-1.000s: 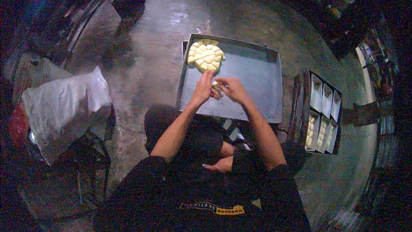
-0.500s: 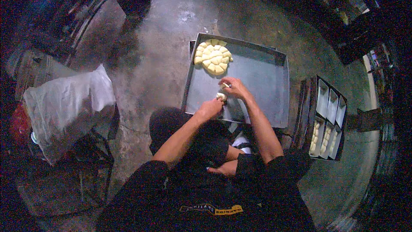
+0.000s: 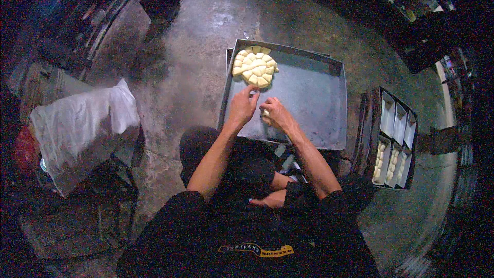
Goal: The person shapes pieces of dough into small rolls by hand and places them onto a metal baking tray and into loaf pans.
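The round cluster of pale yellow dough pieces [image 3: 255, 67] lies just ahead of the left hand [image 3: 243, 107], whose pinched fingertips nearly touch it; the right hand [image 3: 277, 114], farther back, curls around a small dough lump [image 3: 265, 114].

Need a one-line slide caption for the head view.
Seated person's left hand reaches a round cluster of dough pieces on a metal tray; right hand holds a small dough piece beside it.

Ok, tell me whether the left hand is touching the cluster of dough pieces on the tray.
Touching. The head view shows the left hand with its fingertips meeting the near edge of the dough cluster on the metal tray, no gap visible.
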The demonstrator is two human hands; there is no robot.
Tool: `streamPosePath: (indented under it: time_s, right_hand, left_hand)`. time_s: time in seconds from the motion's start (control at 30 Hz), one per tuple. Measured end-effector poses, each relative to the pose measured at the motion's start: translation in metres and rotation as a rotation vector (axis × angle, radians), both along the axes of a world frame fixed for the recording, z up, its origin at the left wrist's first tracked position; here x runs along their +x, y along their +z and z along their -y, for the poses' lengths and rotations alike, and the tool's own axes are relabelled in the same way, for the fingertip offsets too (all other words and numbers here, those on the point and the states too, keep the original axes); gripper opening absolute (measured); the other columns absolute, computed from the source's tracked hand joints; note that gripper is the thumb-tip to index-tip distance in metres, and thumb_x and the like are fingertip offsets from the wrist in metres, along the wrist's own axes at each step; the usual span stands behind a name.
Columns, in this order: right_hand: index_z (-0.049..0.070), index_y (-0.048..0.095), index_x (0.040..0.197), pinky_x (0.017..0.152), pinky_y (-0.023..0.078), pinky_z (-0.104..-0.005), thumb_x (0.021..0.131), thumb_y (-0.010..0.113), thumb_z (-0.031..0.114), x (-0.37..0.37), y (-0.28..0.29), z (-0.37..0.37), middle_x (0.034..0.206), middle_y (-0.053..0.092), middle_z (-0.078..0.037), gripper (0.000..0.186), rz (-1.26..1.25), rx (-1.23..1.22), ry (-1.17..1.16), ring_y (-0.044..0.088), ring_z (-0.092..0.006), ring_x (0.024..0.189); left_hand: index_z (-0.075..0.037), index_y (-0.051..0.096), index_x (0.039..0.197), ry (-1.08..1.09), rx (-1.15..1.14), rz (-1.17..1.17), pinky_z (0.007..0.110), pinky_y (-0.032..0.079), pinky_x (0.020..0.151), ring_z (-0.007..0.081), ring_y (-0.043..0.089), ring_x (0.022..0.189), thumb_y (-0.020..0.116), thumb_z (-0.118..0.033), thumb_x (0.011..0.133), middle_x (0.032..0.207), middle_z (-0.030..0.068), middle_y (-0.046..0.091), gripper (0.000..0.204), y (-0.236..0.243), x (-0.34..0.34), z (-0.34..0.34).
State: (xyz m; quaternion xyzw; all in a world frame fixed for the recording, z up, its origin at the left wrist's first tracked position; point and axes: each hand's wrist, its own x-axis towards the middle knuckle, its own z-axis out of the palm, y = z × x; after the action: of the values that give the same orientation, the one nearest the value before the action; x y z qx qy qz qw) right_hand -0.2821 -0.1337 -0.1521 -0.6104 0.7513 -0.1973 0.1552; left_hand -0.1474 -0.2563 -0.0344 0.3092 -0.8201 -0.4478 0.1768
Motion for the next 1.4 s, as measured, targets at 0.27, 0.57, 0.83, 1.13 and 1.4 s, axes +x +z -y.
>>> streamPosePath:
  time_s: [0.27, 0.57, 0.83, 1.13, 1.4]
  right_hand:
    - [0.004, 0.068, 0.098, 0.088, 0.049, -0.0392, 0.073, 0.073, 0.023, -0.025, 0.025, 0.025, 0.103, 0.063, -0.016, 0.032, 0.07, -0.112, 0.06, 0.06, -0.0324, 0.099]
    - [0.002, 0.071, 0.091, 0.082, 0.05, -0.0427, 0.077, 0.069, 0.033, -0.184, -0.029, 0.146, 0.088, 0.07, -0.017, 0.034, -0.009, -0.309, -0.711, 0.067, -0.0319, 0.085]
    - [0.006, 0.061, 0.087, 0.083, 0.043, -0.0498, 0.07, 0.069, 0.026, -0.078, -0.001, 0.213, 0.084, 0.065, -0.017, 0.028, 0.177, -0.255, -0.638, 0.059, -0.0373, 0.089]
    - [0.002, 0.061, 0.099, 0.078, 0.05, -0.0331, 0.077, 0.073, 0.014, -0.151, 0.137, 0.076, 0.095, 0.066, -0.009, 0.028, 0.409, -0.666, -0.408, 0.062, -0.0181, 0.085]
    - [0.003, 0.064, 0.102, 0.073, 0.056, -0.0334, 0.073, 0.077, 0.012, 0.011, 0.207, -0.065, 0.107, 0.058, -0.014, 0.033, 0.442, -0.363, -0.116, 0.066, -0.0234, 0.084]
  left_hand:
    - [-0.003, 0.061, 0.114, 0.123, 0.126, -0.268, 0.033, 0.054, 0.07, 0.0214, 0.068, 0.085, 0.064, -0.019, 0.088, 0.1, 0.0141, 0.068, 0.03, -0.03, -0.008, 0.015]
    - [-0.001, 0.062, 0.108, 0.11, 0.209, -0.257, 0.032, 0.052, 0.071, 0.0194, 0.066, 0.081, 0.064, -0.016, 0.087, 0.097, 0.0107, 0.068, 0.025, -0.059, -0.035, 0.003]
    - [-0.001, 0.062, 0.111, 0.217, 0.319, -0.218, 0.029, 0.052, 0.065, 0.0171, 0.068, 0.081, 0.063, -0.014, 0.088, 0.099, 0.0095, 0.068, 0.026, -0.075, 0.002, 0.023]
    - [-0.001, 0.056, 0.119, -0.086, 0.98, -0.403, 0.034, 0.056, 0.079, 0.0232, 0.065, 0.098, 0.056, -0.024, 0.094, 0.114, 0.0123, 0.062, 0.034, -0.042, -0.014, 0.004]
    - [0.003, 0.054, 0.116, -0.343, 1.597, -0.354, 0.038, 0.053, 0.088, 0.0236, 0.064, 0.096, 0.053, -0.049, 0.092, 0.107, 0.0155, 0.063, 0.057, -0.018, -0.015, -0.05]
